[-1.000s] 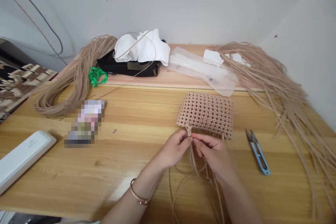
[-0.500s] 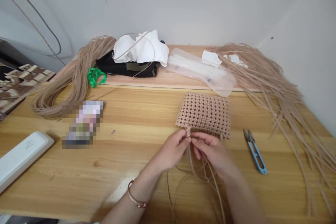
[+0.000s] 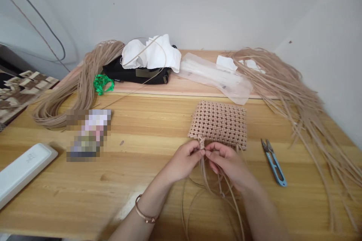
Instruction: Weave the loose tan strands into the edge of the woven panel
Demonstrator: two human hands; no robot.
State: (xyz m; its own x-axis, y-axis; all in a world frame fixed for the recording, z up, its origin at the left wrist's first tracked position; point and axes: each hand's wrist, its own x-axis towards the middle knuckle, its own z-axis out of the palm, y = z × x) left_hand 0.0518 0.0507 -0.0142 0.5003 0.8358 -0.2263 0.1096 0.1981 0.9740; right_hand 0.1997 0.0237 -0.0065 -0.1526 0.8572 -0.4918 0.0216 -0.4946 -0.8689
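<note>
A tan woven piece (image 3: 219, 122), flat and roughly rectangular with rows of small knots, lies on the table in front of my hands. From its near left corner comes a short braided strip (image 3: 201, 143) of the same cord. My left hand (image 3: 188, 158) pinches this strip between thumb and fingers. My right hand (image 3: 224, 158) meets it from the other side, its thumb and forefinger closed on the strip's cords at the lower end. Loose tan cords (image 3: 207, 184) hang below both hands and curl toward the table's front edge. The fingertips partly hide the strip's end.
Blue thread snips (image 3: 274, 163) lie right of my hands. Bundles of tan cord lie at the back left (image 3: 82, 83) and right (image 3: 296, 94). A black pouch (image 3: 147, 75) with white paper, a plastic bag (image 3: 215, 75), a blurred phone-like object (image 3: 92, 133) and a white device (image 3: 26, 171) are also around.
Both hands keep their pinch on the braided strip, with barely any finger movement. The whole view has shifted slightly.
</note>
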